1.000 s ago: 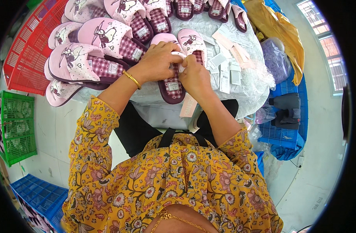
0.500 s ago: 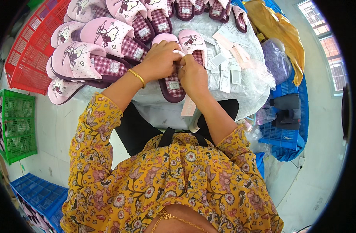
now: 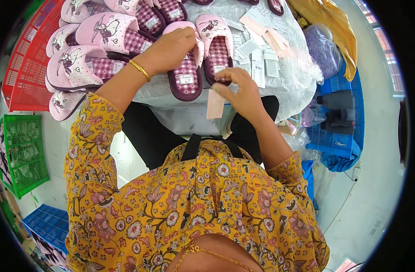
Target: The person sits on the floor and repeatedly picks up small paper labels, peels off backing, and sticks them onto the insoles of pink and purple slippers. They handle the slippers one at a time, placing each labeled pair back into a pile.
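A pair of pink slippers lies on the plastic-covered table in front of me, toes pointing away, with plum checked insoles. My left hand (image 3: 171, 49) is closed over the upper of the left slipper (image 3: 186, 78); its fingertips are partly hidden. My right hand (image 3: 242, 95) is at the heel of the right slipper (image 3: 217, 53), thumb and forefinger apart. A pale pink card tag (image 3: 215, 105) hangs below that heel, just under my right thumb. Whether the thumb touches the tag I cannot tell.
Several more pink slippers (image 3: 80, 68) are piled on the left. Loose paper tags (image 3: 258, 68) cover the table's right part. A red crate (image 3: 28, 68) and a green crate (image 3: 24, 154) stand at the left; a blue crate (image 3: 332, 156) with dark items is at the right.
My hands have parted: the right has moved right to the right slipper's heel and its fingers have spread. The left stays at the left slipper's upper. The view has shifted.
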The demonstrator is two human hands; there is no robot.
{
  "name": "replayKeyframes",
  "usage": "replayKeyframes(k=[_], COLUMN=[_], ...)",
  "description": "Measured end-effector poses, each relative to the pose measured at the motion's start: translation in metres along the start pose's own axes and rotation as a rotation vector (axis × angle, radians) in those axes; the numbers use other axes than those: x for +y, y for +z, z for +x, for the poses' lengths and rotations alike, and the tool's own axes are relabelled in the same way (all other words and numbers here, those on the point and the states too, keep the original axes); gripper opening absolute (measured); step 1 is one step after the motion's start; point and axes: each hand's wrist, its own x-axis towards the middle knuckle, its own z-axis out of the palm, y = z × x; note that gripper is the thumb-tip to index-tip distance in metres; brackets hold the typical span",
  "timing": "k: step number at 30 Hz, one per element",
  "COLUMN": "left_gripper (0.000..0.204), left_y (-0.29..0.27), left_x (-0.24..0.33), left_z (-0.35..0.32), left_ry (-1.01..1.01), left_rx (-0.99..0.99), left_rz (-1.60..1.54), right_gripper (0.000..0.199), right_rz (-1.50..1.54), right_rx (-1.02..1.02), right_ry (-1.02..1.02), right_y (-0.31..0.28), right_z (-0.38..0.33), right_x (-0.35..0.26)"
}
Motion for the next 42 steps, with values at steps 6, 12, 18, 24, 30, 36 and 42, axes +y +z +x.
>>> replayKeyframes(k=[6,12,18,24,30,36,42], left_gripper=[0.008,0.009,0.013,0.010,0.009,0.018,0.016], left_y=[-0.007,-0.022,-0.031,-0.005,-0.006,0.000,0.001], left_x=[0.006,0.017,0.063,0.074,0.081,0.076,0.077], left_z=[0.000,0.002,0.002,0.002,0.005,0.002,0.003], left_ry=[-0.019,-0.101,-0.034,-0.386,-0.635,-0.533,-0.575], left_rx=[-0.007,-0.052,0.215,0.278,0.169,0.166,0.122], left_rz=[-0.059,-0.142,0.085,-0.454,-0.979,-1.008,-1.172], right_gripper=[0.026,0.018,0.015,0.014,0.016,0.024,0.028], right_rz=[-0.232,-0.312,-0.300,-0.013,0.108,0.140,0.239], right_rx=[0.047,0.158,0.295,0.258,0.313,0.321,0.309], right_ry=[-0.290,-0.518,-0.487,-0.192,-0.133,-0.105,-0.052], right_y=[0.004,0.006,-0.023,-0.007,0.002,0.005,0.008], right_z=[-0.019,-0.010,0.021,0.031,0.030,0.025,0.023], right_x=[0.014,0.024,0.002,-0.003,-0.001,0.004,0.004])
